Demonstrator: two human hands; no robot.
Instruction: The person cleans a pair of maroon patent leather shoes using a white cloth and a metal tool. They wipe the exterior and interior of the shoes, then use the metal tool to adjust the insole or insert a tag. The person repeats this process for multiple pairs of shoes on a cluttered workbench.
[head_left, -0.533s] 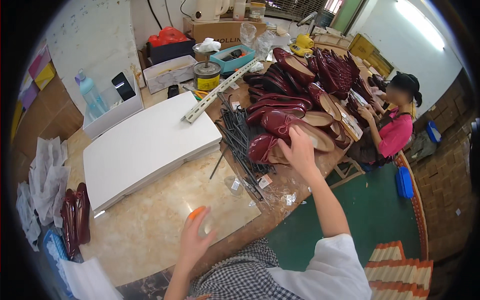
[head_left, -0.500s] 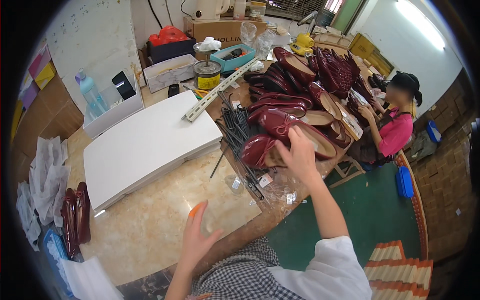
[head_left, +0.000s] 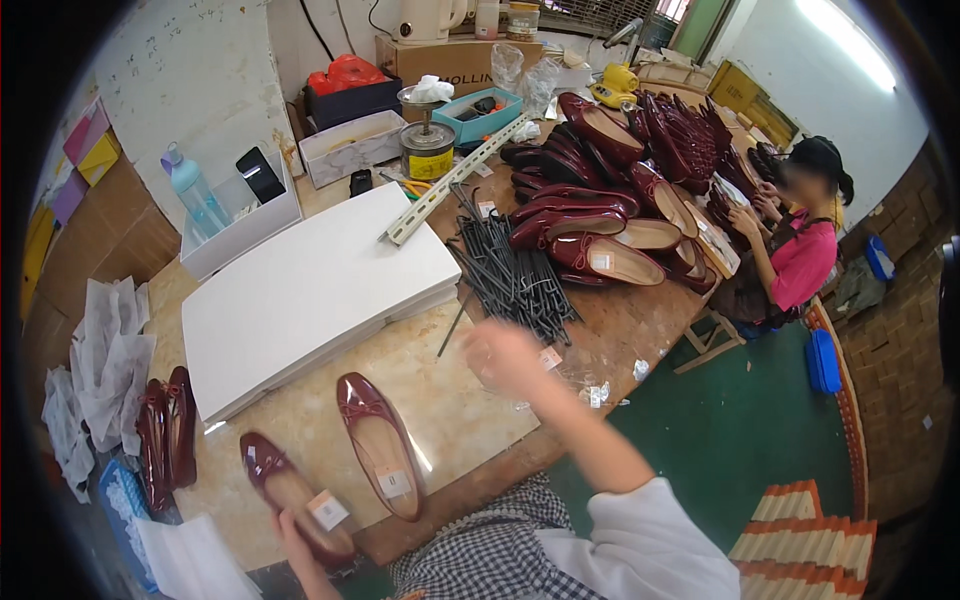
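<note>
My left hand (head_left: 294,548) grips the side of a dark red patent flat shoe (head_left: 268,462) near its heel, at the front edge of the table; some of the fingers are hidden. A matching bow-fronted shoe (head_left: 354,408) lies right of it, sole down, with a white sticker on its insole. Smeared by motion, my right hand (head_left: 500,357) is over the table just in front of a heap of thin black sticks (head_left: 515,290); its fingers cannot be made out. Beyond the sticks is a big pile of dark red shoes (head_left: 585,215).
A stack of white sheets (head_left: 310,295) carries a perforated metal strip (head_left: 450,185). Two more red shoes (head_left: 166,435) stand at left beside tissue paper (head_left: 108,350). Open boxes, a bottle (head_left: 195,190) and a yellow-labelled tin (head_left: 428,152) line the back. A co-worker (head_left: 800,235) sits at far right.
The pair of shoes that my right hand held over the pile is now at the table's front. My left hand has moved down onto one; my right hand has let go and moved left.
</note>
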